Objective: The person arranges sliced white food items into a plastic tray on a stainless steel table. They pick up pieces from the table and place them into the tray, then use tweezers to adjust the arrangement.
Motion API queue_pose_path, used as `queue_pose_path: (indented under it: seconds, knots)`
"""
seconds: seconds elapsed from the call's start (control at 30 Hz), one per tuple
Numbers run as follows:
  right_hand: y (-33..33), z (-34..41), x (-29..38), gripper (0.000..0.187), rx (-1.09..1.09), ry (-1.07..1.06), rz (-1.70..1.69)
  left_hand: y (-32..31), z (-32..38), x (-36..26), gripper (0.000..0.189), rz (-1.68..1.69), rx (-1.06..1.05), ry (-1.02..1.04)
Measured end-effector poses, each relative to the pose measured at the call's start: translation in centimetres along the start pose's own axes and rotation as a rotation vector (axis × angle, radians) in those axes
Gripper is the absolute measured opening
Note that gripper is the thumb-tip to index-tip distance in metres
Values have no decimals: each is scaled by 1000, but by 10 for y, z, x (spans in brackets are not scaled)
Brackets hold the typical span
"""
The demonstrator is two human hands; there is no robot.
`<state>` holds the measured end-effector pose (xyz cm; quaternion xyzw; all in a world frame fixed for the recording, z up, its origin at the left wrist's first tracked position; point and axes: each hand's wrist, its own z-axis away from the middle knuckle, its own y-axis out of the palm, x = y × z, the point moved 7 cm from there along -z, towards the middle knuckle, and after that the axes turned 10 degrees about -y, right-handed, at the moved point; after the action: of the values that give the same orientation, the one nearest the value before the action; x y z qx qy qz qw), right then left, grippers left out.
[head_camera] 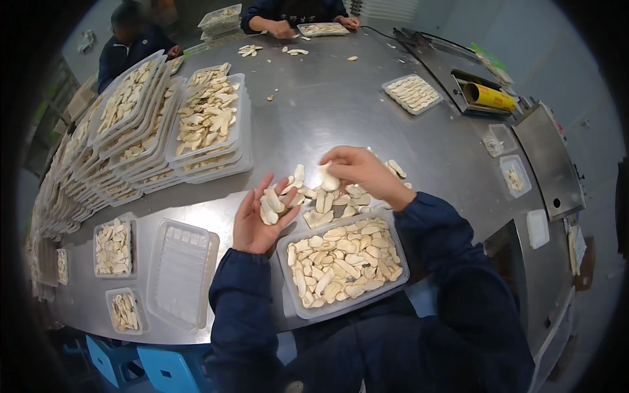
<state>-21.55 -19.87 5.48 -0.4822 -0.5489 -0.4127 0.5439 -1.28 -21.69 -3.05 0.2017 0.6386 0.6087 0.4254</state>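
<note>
My left hand (260, 216) is palm up, with several pale dried mushroom slices (271, 205) lying on its palm and fingers. To its right, my right hand (366, 174) pinches a broad pale mushroom slice (329, 178) between thumb and fingers, above loose slices (324, 200) scattered on the steel table. Close to my body, a clear plastic tray (404, 277) is full of mushroom slices. The loose slices lie just beyond this tray's far edge, and some are partly hidden by my right hand.
Stacked filled trays (241, 123) stand at the left. An empty clear tray (179, 270) and small filled trays (113, 248) lie nearer. A tray of neat rows (413, 93) and a film wrapper (484, 96) are at right. Two people (140, 44) work across the steel table (314, 113).
</note>
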Motion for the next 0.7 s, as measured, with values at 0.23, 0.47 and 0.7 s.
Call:
queue_pose_path:
  seconds: [0.23,0.47,0.7]
  knots:
    - [-47,-11,-7,22,-85,-113,574,-6,0,2,47,66,-67,0]
    - [-32,26,-33,31,10,-193,1151,-15,4,-2,50,91,-67,32]
    - [-10,-2,-7,28,55,77,917,-17,2,2,51,88,-203,9]
